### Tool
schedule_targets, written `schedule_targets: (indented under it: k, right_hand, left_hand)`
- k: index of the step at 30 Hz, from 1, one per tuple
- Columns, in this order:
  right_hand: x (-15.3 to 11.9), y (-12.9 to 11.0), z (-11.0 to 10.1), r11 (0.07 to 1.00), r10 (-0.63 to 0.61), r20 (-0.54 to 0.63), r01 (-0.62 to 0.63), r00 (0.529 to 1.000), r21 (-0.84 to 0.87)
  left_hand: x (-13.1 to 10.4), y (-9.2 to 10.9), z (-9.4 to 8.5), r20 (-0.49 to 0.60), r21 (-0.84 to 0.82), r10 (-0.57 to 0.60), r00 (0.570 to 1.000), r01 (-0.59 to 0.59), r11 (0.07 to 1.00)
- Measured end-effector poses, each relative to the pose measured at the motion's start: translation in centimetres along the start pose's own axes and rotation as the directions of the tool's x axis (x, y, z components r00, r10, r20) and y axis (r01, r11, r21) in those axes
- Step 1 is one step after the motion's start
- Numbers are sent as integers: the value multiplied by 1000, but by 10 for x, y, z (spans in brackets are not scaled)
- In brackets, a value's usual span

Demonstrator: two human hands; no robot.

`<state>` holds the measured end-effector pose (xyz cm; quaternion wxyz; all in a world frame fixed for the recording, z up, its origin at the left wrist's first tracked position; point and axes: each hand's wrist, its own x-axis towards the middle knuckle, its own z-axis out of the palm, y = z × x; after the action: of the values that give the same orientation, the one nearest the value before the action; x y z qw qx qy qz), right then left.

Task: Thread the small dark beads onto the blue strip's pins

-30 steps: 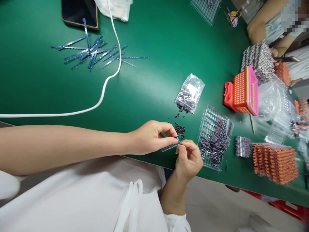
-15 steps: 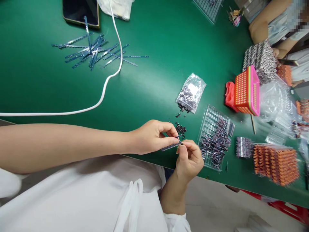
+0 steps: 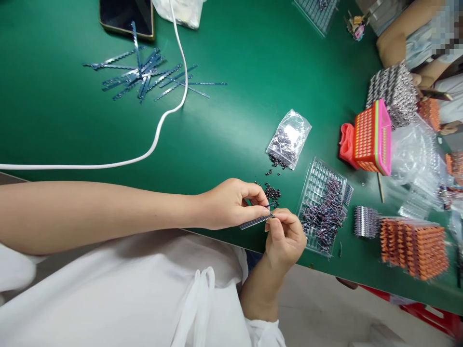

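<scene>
Only the view has been shifted slightly, while a thin, dark piece (image 3: 271, 212) is pinched by the left hand (image 3: 226, 205) and right hand (image 3: 285, 241) near small black beads (image 3: 272, 192), best steadied close to its tip.

Plain green across the table (image 3: 231, 120); white along the cable (image 3: 159, 130) and over the shirt (image 3: 126, 289). Black within a gold border on the phone (image 3: 126, 17). Metallic blue on the strips (image 3: 146, 72); glossy black on the beads (image 3: 272, 193). Orange-red with a pale grid on the basket (image 3: 364, 137), lime and pink at its rim. Rows of orange on the lower stack (image 3: 414, 248).
</scene>
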<state>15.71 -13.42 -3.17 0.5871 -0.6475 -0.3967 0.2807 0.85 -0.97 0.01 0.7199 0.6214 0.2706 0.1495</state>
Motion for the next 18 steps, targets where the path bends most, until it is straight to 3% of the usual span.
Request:
schedule_targets:
  k: [9, 18]
  right_hand:
    - [5, 6, -7, 964, 165, 136, -189, 977, 187]
    - [7, 3, -7, 952, 219, 220, -258, 951, 166]
  left_hand:
    - [2, 1, -2, 35, 26, -23, 999, 22, 999]
    - [1, 0, -2, 47, 70, -12, 999, 8, 998]
